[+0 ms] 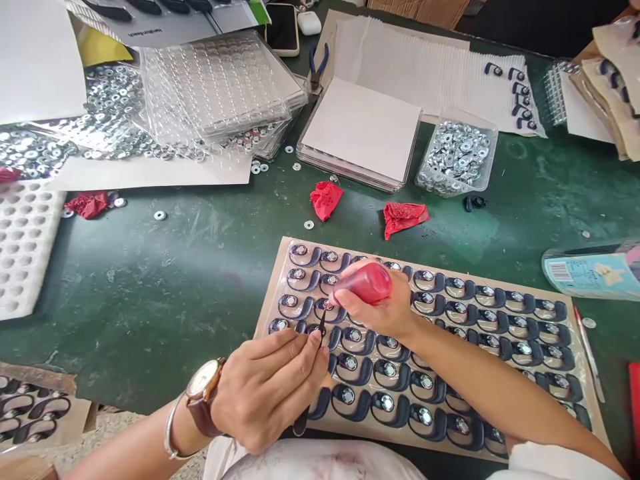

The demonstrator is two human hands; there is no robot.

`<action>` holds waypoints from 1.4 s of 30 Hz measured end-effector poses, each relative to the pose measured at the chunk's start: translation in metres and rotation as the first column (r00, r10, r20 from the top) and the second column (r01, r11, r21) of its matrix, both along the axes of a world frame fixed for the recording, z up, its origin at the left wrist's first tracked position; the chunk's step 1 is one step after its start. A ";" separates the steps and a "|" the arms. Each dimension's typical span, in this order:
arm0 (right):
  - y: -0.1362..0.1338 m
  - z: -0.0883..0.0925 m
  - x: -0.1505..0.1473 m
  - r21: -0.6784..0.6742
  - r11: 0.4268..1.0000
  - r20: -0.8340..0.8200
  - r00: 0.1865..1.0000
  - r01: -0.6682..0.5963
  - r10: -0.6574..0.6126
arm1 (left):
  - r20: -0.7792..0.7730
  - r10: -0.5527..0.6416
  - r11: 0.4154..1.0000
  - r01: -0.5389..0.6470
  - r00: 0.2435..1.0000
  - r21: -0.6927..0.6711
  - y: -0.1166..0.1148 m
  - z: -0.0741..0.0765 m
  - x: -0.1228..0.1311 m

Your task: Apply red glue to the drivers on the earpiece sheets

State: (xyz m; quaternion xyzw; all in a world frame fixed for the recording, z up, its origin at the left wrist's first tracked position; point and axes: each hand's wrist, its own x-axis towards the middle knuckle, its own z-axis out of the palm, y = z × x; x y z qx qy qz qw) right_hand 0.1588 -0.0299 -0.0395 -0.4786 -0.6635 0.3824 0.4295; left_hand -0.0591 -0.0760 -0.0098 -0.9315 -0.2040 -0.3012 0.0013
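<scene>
Rows of dark curved plastic parts with shiny round metal centres fill a film-covered brown sheet (273, 293) in front of me. My right hand (387, 310) is wrapped round a red squeeze bottle (367, 283), tilted so its nozzle points down-left at a part in the second column. My left hand (273, 383), with a watch (204, 380) and a bangle on the wrist, grips dark tweezers (323, 321). Their tip meets the same part, close beside the nozzle. Whether the tweezers pinch anything is too small to tell.
A clear box of metal washers (457, 157) stands behind the sheet, near crumpled red cloths (405, 219). Stacked plastic trays (363, 133), pliers (317, 67) and a washer heap (113, 93) lie farther back. A plastic tub (590, 270) lies at right; a thin pen-like stick (590, 353) flanks the sheet.
</scene>
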 end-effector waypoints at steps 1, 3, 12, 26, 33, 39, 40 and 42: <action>0.000 0.001 0.000 0.023 1.000 0.016 1.000 -0.002 0.001 | -0.005 -0.004 1.000 0.004 1.000 0.005 -0.001 -0.001 0.000; 0.001 0.002 0.000 0.064 0.998 0.045 0.999 0.012 -0.015 | -0.002 -0.012 1.000 0.012 1.000 -0.009 -0.002 -0.002 0.000; 0.001 0.001 0.001 -0.024 0.995 -0.065 0.993 0.099 -0.101 | 0.000 -0.009 0.997 0.009 1.000 -0.082 -0.002 -0.002 -0.003; 0.004 0.006 0.002 -0.034 0.995 0.082 0.992 0.095 -0.092 | 0.038 0.019 0.982 -0.011 0.999 -0.188 0.000 -0.001 -0.004; 0.003 0.010 0.006 -0.025 0.996 0.111 0.990 0.086 -0.083 | 0.020 0.032 0.966 -0.026 0.999 -0.256 0.016 0.014 -0.001; 0.001 0.007 0.006 -0.022 0.997 0.093 0.993 0.078 -0.075 | 0.084 0.081 0.935 -0.047 0.993 -0.353 0.022 0.014 -0.001; 0.001 0.008 0.006 -0.022 0.997 0.099 0.993 0.070 -0.067 | 0.108 0.090 0.930 -0.045 0.990 -0.365 0.024 0.014 -0.001; 0.000 0.009 0.005 -0.016 0.998 0.104 0.992 0.066 -0.064 | 0.153 0.111 0.919 -0.043 0.982 -0.393 0.027 0.015 0.000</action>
